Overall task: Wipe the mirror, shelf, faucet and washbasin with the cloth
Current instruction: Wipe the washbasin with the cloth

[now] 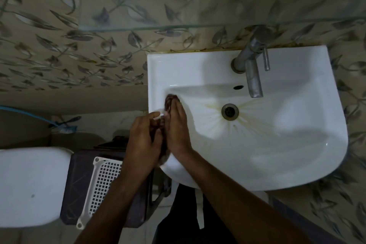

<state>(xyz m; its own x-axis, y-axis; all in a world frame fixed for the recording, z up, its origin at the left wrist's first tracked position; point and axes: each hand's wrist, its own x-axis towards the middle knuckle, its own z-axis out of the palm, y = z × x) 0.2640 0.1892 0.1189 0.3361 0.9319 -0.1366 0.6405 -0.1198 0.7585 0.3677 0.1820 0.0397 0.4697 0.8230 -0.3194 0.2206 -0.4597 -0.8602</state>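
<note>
From the head camera, looking down, a white washbasin (277, 144) is fixed to a wall tiled with a leaf pattern (59, 49). At its left rim a dark cloth (170, 103) lies squeezed between two hands. The right hand (176, 130) rests inside the bowl with its fingers straight and together, pressing flat on the cloth against the inner left wall. The left hand (144, 140) sits outside the rim, its fingers curled toward the cloth; it seems to grip the cloth's lower part, though the right hand hides most of the contact. The cloth shows only as a dark tip beyond the right fingertips and a strip between the palms down to the front-left rim. The drain (229, 111) lies right of the hands, with brownish streaks fanning out from it. The metal faucet (251, 65) stands at the back right, its spout reaching over the bowl above the drain, well apart from the hands. A glass shelf (158, 26) runs along the wall above the basin. Left of the basin, lower down, are a white perforated basket (101, 186) on a dark crate (79, 174), a white toilet tank lid (29, 184) and a blue brush (67, 128).
</note>
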